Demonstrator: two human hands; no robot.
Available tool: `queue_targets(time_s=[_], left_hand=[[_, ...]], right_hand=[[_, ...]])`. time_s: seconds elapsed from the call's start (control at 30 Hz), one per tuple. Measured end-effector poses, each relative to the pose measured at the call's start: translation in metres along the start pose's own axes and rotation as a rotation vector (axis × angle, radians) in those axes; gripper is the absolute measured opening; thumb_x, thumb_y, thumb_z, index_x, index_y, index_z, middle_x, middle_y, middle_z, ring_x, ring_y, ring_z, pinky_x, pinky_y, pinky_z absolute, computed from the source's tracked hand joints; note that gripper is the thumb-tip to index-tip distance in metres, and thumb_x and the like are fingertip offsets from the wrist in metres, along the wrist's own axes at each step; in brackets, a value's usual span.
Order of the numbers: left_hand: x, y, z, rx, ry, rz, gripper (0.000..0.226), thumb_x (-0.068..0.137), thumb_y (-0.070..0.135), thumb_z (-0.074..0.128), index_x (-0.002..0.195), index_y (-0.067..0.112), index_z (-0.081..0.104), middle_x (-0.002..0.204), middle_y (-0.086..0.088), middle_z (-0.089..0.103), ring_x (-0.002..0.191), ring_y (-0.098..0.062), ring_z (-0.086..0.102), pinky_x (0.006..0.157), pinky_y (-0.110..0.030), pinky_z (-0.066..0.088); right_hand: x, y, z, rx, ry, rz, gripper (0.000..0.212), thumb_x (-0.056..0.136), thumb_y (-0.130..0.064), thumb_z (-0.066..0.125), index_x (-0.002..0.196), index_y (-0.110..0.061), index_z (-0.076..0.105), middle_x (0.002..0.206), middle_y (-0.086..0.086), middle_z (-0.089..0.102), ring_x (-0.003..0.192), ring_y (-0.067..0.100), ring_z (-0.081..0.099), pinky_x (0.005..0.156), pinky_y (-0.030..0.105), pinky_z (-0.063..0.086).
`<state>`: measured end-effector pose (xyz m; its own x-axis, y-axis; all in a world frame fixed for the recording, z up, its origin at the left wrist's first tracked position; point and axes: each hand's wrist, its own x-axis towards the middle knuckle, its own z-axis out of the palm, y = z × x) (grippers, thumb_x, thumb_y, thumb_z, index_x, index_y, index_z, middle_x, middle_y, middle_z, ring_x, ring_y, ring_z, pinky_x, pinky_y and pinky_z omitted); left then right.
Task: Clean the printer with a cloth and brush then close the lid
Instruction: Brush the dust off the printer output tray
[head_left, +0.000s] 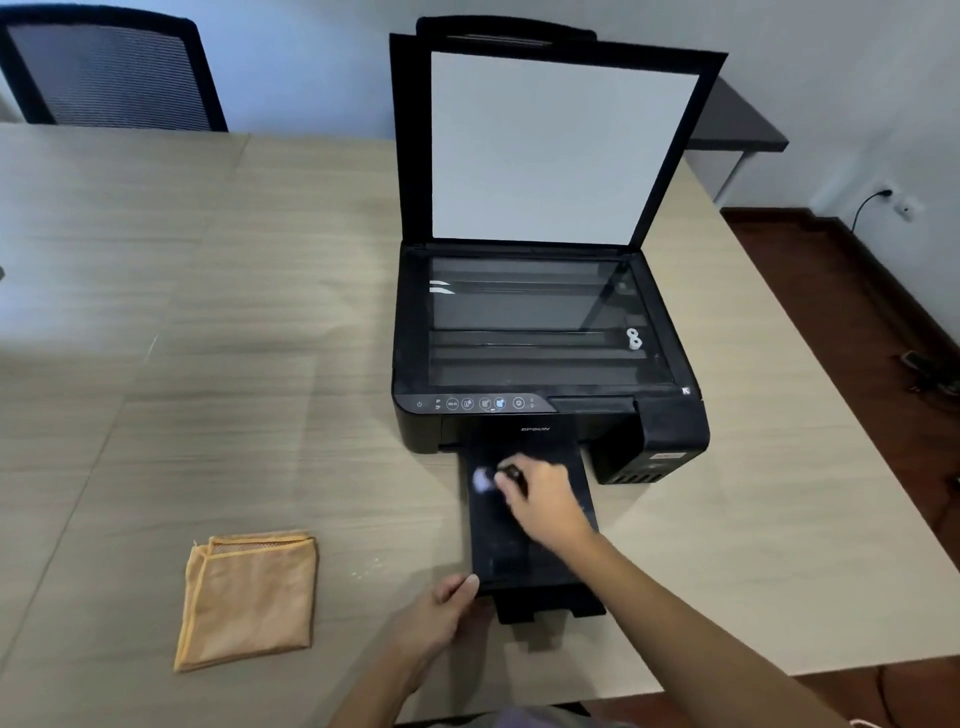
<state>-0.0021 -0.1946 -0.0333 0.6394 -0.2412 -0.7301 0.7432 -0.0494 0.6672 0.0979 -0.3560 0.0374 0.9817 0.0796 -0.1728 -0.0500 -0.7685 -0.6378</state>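
Printer (545, 364) sits on the table (208, 312), toward the far right side, and it is black. Its lid (556, 145) stands straight up, so the white inside faces us and the glass (535, 322) below it is bare. A flat black tray (524, 525) sticks out from the front of the printer toward the person. The right hand (540, 499) is over the tray, fingers closed around a small brush (498, 475). The brush has a dark handle and a pale tip, and the tip is blurry, down on the tray. The left hand (441, 613) grips the near left corner of the tray, thumb on top. The two hands are apart, one at each end of the tray. A folded orange cloth (249, 597) lies flat on the table to the left of the tray, well apart from both hands. A dark chair (109, 73) stands behind the far left edge of the table. A plug (883, 195) sits in the wall at the right.
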Motion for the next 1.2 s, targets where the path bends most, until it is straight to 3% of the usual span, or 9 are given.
queue_targets(time_s=[0.07,0.17,0.33,0.47,0.57,0.7,0.8,0.9,1.2], left_hand=[[0.0,0.001,0.0,-0.015,-0.004,0.0,0.027,0.098,0.025,0.049,0.105,0.008,0.069,0.091,-0.006,0.074,0.081,-0.013,0.066,0.065,-0.019,0.048],[-0.005,0.002,-0.003,-0.027,0.049,-0.01,0.028,0.097,0.023,0.051,0.107,0.004,0.068,0.086,-0.009,0.069,0.075,-0.015,0.062,0.066,-0.024,0.044],[-0.003,0.001,0.001,-0.004,0.007,0.004,0.022,0.098,0.023,0.048,0.097,0.014,0.067,0.077,0.001,0.058,0.066,-0.004,0.051,0.065,-0.02,0.041],[-0.002,-0.004,-0.003,-0.022,0.026,0.045,0.023,0.098,0.021,0.048,0.086,0.015,0.066,0.074,0.0,0.056,0.063,-0.006,0.047,0.06,-0.02,0.035],[0.0,0.001,0.002,-0.037,0.038,0.05,0.022,0.098,0.018,0.048,0.087,0.016,0.067,0.072,0.005,0.066,0.068,-0.007,0.054,0.063,-0.022,0.039],[0.0,-0.002,0.0,-0.008,0.041,0.051,0.021,0.099,0.022,0.047,0.094,0.015,0.067,0.069,0.007,0.067,0.064,-0.003,0.058,0.062,-0.019,0.042],[0.001,0.001,0.001,0.027,0.021,0.04,0.023,0.098,0.024,0.048,0.095,0.015,0.069,0.072,0.008,0.068,0.066,-0.004,0.057,0.061,-0.019,0.041],[-0.003,-0.002,-0.002,0.058,0.034,0.08,0.026,0.098,0.023,0.048,0.085,0.016,0.07,0.066,0.009,0.069,0.063,-0.003,0.056,0.058,-0.02,0.038],[-0.003,0.004,0.001,0.072,0.024,0.124,0.035,0.098,0.014,0.044,0.066,0.016,0.056,0.048,0.011,0.056,0.043,0.006,0.045,0.044,-0.009,0.031]], right_hand=[[0.011,0.0,-0.004,0.007,0.075,0.025,0.018,0.088,-0.029,0.057,0.092,-0.016,0.067,0.073,0.009,0.073,0.071,0.026,0.069,0.072,0.035,0.054],[-0.016,-0.015,0.002,-0.05,-0.415,-0.097,0.021,0.086,-0.032,0.057,0.083,-0.014,0.068,0.065,0.003,0.07,0.059,0.01,0.065,0.065,0.025,0.052],[-0.019,0.04,-0.031,-0.118,0.209,0.184,0.018,0.089,-0.024,0.059,0.09,-0.007,0.065,0.081,0.019,0.072,0.08,0.04,0.066,0.066,0.038,0.047],[-0.052,0.037,-0.017,-0.192,-0.103,0.006,0.019,0.09,-0.032,0.056,0.092,-0.016,0.066,0.086,0.008,0.073,0.083,0.03,0.066,0.071,0.034,0.046],[-0.055,0.064,-0.032,-0.129,0.275,0.224,0.014,0.09,-0.022,0.059,0.092,-0.01,0.066,0.081,0.015,0.073,0.077,0.039,0.066,0.063,0.037,0.044],[-0.077,0.055,-0.018,-0.173,-0.081,0.031,0.015,0.09,-0.032,0.056,0.089,-0.02,0.066,0.085,0.002,0.074,0.08,0.024,0.065,0.069,0.029,0.042],[-0.065,0.061,-0.026,-0.112,0.165,0.193,0.019,0.09,-0.029,0.056,0.081,-0.014,0.062,0.081,0.011,0.072,0.081,0.036,0.064,0.067,0.035,0.041],[-0.06,0.034,-0.01,-0.17,-0.196,0.042,0.026,0.089,-0.038,0.051,0.084,-0.015,0.063,0.087,0.005,0.071,0.084,0.027,0.061,0.073,0.037,0.045],[-0.04,0.008,-0.006,-0.206,-0.218,0.008,0.026,0.088,-0.037,0.051,0.081,-0.014,0.059,0.086,0.011,0.068,0.084,0.032,0.056,0.072,0.036,0.044]])
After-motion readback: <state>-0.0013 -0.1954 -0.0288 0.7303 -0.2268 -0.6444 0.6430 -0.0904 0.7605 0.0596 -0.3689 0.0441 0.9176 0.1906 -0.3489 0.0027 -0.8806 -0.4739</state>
